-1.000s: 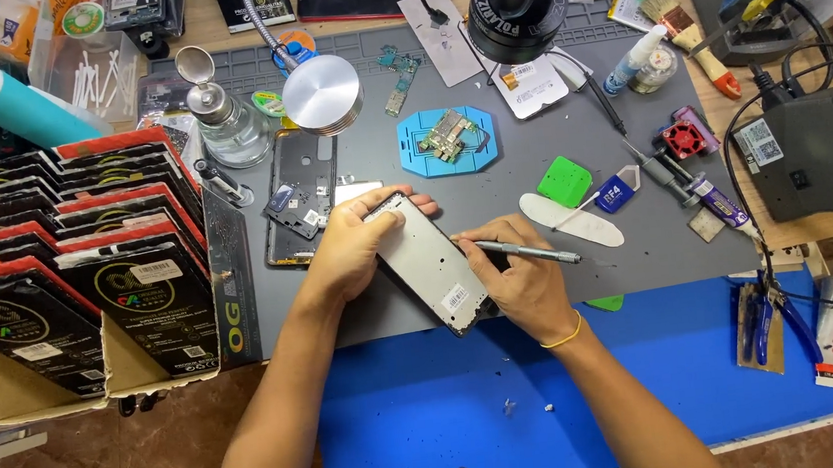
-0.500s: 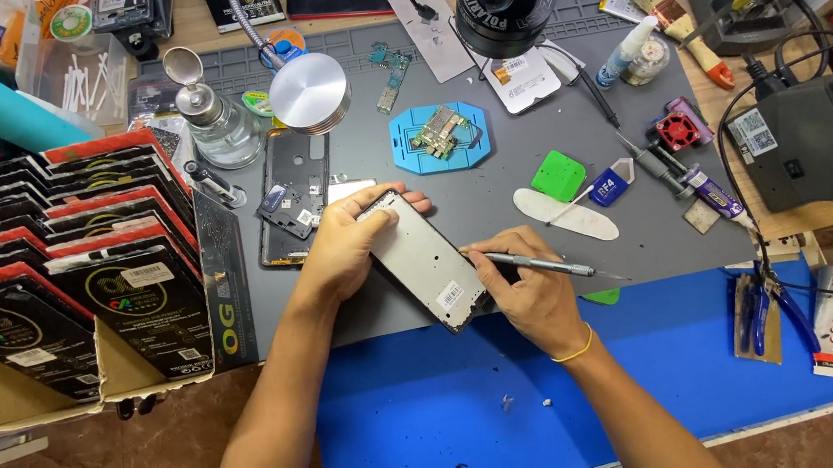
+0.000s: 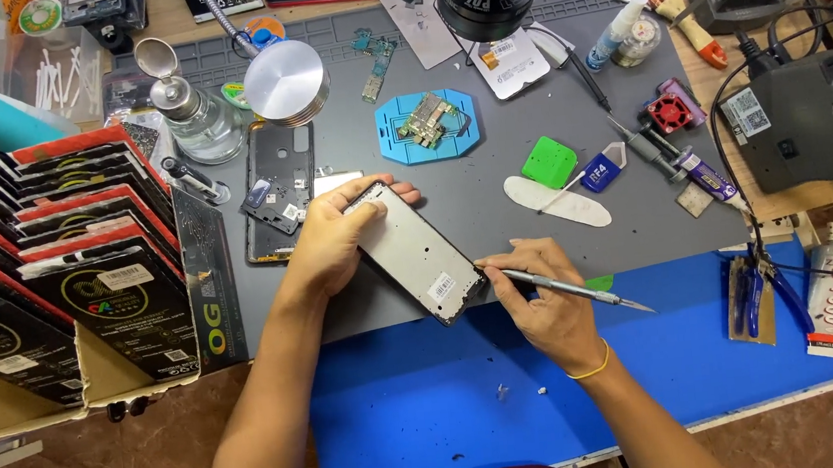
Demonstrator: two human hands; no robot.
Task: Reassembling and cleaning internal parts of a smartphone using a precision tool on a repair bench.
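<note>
My left hand (image 3: 329, 240) grips the upper end of a phone frame (image 3: 416, 254), a silver-grey slab with a small white sticker, held tilted over the grey work mat (image 3: 493, 192). My right hand (image 3: 541, 298) holds a thin metal precision knife (image 3: 572, 291), its blade end pointing right, fingers touching the frame's lower corner. A second dark phone housing (image 3: 275, 191) lies on the mat just left of my left hand.
A blue holder with a circuit board (image 3: 426, 126) sits mid-mat. Green pick (image 3: 549, 161), white spudger (image 3: 556, 202), glass bottle (image 3: 187, 109), round metal lamp head (image 3: 286, 83) lie around. A box of packaged screen protectors (image 3: 48, 266) stands left, pliers (image 3: 756, 297) and a grey station (image 3: 813, 114) right.
The view has shifted slightly. My right hand has slid the knife a little lower along the frame's bottom corner; my left hand keeps its hold.
</note>
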